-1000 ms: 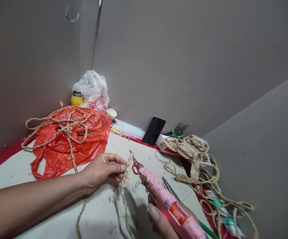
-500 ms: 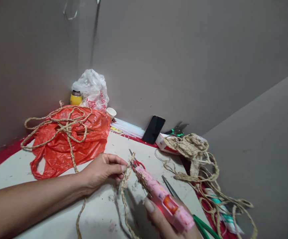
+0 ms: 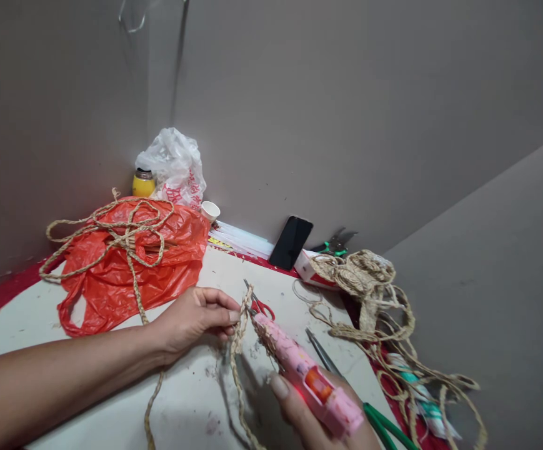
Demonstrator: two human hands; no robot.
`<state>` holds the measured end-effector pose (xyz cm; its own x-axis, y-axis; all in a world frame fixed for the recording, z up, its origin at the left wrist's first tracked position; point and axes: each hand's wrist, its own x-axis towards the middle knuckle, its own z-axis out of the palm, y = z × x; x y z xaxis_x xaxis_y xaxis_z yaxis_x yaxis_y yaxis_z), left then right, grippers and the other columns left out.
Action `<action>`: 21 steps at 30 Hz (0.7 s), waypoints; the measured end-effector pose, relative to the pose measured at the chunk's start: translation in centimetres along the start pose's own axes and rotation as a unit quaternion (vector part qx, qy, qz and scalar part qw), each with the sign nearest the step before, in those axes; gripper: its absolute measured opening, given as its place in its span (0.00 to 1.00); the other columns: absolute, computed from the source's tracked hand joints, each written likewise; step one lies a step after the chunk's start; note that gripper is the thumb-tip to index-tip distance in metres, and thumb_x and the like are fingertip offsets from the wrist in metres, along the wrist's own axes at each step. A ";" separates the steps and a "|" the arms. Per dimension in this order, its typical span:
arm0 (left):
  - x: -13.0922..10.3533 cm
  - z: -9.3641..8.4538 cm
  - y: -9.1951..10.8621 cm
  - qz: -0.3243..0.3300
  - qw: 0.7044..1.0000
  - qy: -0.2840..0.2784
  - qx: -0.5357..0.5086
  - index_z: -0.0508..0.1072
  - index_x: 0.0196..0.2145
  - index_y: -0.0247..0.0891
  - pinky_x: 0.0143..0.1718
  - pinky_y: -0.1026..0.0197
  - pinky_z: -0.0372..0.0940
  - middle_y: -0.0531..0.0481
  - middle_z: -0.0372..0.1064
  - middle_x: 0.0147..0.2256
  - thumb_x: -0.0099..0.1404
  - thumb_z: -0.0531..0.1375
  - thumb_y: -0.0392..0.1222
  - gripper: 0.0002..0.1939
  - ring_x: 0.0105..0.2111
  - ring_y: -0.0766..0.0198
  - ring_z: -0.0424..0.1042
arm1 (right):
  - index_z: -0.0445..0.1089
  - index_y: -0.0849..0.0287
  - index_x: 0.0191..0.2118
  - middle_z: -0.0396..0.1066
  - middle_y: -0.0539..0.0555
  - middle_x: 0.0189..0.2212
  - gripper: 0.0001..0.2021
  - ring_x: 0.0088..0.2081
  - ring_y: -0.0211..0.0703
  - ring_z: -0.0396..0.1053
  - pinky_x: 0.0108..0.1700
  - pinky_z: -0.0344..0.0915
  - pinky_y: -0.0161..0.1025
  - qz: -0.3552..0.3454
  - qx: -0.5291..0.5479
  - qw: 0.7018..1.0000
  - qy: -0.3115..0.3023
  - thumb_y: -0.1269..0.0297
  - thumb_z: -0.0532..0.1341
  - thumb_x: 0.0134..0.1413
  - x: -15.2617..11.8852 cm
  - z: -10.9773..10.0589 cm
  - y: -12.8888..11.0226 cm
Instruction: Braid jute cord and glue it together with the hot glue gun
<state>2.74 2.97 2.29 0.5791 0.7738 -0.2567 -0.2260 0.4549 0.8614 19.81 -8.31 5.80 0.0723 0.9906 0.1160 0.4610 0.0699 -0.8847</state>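
Note:
My left hand (image 3: 210,314) pinches a braided straw cord (image 3: 238,350) between thumb and fingertips. The cord is doubled near its top and trails down toward me. My right hand (image 3: 299,406) is wrapped round a pink glue gun (image 3: 294,359), whose nozzle points at the cord close to my left fingertips; whether the tip touches it I cannot tell. Stringy residue clings to the gun, and a red light glows on its side. Just behind the nozzle lie red-handled scissors (image 3: 262,308), partly hidden by cord and gun. Another braided length (image 3: 152,406) passes beneath my left forearm.
A red plastic bag (image 3: 159,281) bears coiled braid at the left. Along the wall are a yellow jar (image 3: 144,184), a white bag, a paper cup (image 3: 210,210) and a leaning phone (image 3: 290,242). Piled braid (image 3: 365,272) and green-handled pliers (image 3: 381,425) are at the right.
The glue gun has shifted very slightly left and up beside the cord. Both hands keep the same grips; the other things look unmoved.

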 end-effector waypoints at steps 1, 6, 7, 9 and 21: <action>0.0 0.0 0.0 0.003 1.000 -0.002 -0.002 0.74 0.30 0.31 0.29 0.66 0.64 0.51 0.71 0.23 0.47 0.71 0.42 0.15 0.22 0.71 0.68 | 0.76 0.54 0.33 0.74 0.51 0.23 0.08 0.24 0.45 0.69 0.28 0.68 0.36 -0.004 -0.001 1.000 -0.005 0.58 0.63 0.50 0.0 0.0 0.0; 0.0 0.0 -0.1 0.007 1.000 -0.001 0.002 0.74 0.30 0.31 0.30 0.65 0.64 0.51 0.72 0.24 0.47 0.71 0.42 0.15 0.22 0.71 0.68 | 0.74 0.55 0.29 0.71 0.49 0.21 0.08 0.23 0.42 0.69 0.26 0.68 0.33 -0.039 -0.066 0.997 -0.009 0.59 0.60 0.53 0.1 -0.1 0.1; 0.0 0.0 -0.1 0.005 1.000 0.002 0.006 0.75 0.30 0.31 0.31 0.65 0.64 0.51 0.72 0.24 0.46 0.71 0.42 0.15 0.22 0.71 0.68 | 0.73 0.55 0.29 0.70 0.49 0.21 0.09 0.23 0.42 0.68 0.26 0.68 0.33 -0.044 -0.080 0.996 -0.011 0.58 0.59 0.54 0.0 -0.2 0.2; 0.1 0.0 -0.1 0.003 1.000 0.005 0.010 0.75 0.30 0.31 0.31 0.65 0.64 0.50 0.73 0.24 0.46 0.71 0.42 0.15 0.22 0.71 0.68 | 0.73 0.56 0.29 0.70 0.49 0.21 0.10 0.23 0.41 0.69 0.26 0.68 0.33 -0.053 -0.096 0.994 -0.021 0.58 0.58 0.55 0.0 -0.3 0.2; 0.1 0.1 0.0 -0.003 1.000 0.013 0.006 0.77 0.29 0.31 0.30 0.65 0.63 0.51 0.72 0.22 0.43 0.71 0.43 0.16 0.21 0.71 0.67 | 0.75 0.56 0.37 0.74 0.50 0.23 0.10 0.23 0.43 0.72 0.26 0.70 0.33 -0.089 -0.119 0.988 -0.037 0.60 0.56 0.58 -0.1 -0.6 0.5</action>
<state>2.82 3.01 2.31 0.5601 0.7825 -0.2720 -0.2138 0.4537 0.8651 20.51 -8.41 5.62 -0.0894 0.9714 0.2199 0.6569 0.2235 -0.7201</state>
